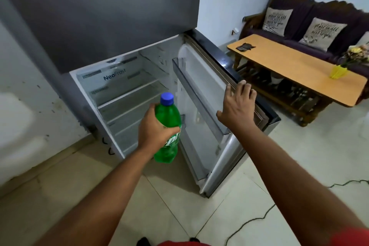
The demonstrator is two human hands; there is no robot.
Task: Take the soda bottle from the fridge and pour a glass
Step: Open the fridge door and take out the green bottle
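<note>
A green soda bottle (167, 120) with a blue cap is upright in front of the open fridge (127, 90), outside its shelves. My left hand (154, 128) is wrapped around the bottle's middle. My right hand (236, 104) is spread, fingers apart, with its fingertips at the top edge of the open fridge door (201, 94). The fridge shelves look bare. No glass is in view.
A wooden coffee table (295, 66) stands to the right with a dark object (244, 46) and a yellow vase of flowers (339, 71). Behind it is a dark sofa (311, 24) with cushions. A black cable (253, 223) runs across the tiled floor.
</note>
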